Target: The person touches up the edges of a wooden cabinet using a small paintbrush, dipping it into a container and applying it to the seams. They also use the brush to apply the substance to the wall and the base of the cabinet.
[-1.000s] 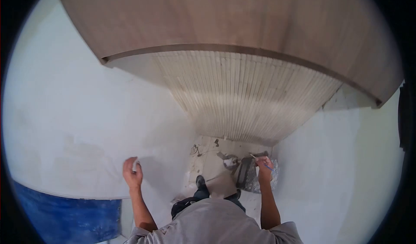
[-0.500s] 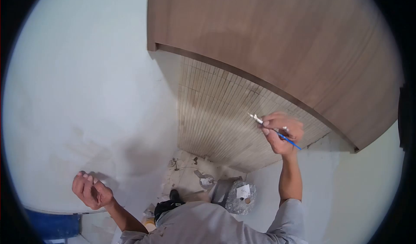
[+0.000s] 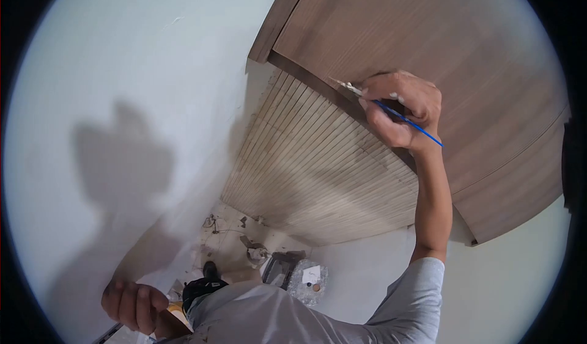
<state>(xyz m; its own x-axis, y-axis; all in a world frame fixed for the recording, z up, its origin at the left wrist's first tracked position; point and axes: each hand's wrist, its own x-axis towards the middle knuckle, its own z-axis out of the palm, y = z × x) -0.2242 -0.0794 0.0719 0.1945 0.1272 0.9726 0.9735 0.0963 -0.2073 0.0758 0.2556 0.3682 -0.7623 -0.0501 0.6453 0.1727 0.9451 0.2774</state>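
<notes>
At two o'clock, your right hand (image 3: 403, 109) pinches the brush (image 3: 414, 126), its tip near the lower edge of the cabinet (image 3: 391, 26). Your left hand (image 3: 134, 304) curls at eight o'clock; whether it holds anything, I can't tell.

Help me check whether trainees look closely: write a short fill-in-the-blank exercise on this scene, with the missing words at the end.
1. The right hand holds a fine paintbrush with a ____ handle.
2. The left hand is ____ from the wood-grain cabinet than the right hand.
3. Cast on the white wall to the person's left is a large dark ____.
4. The short-sleeved shirt is light ____ in colour.

Missing words: blue; farther; shadow; grey.
</notes>
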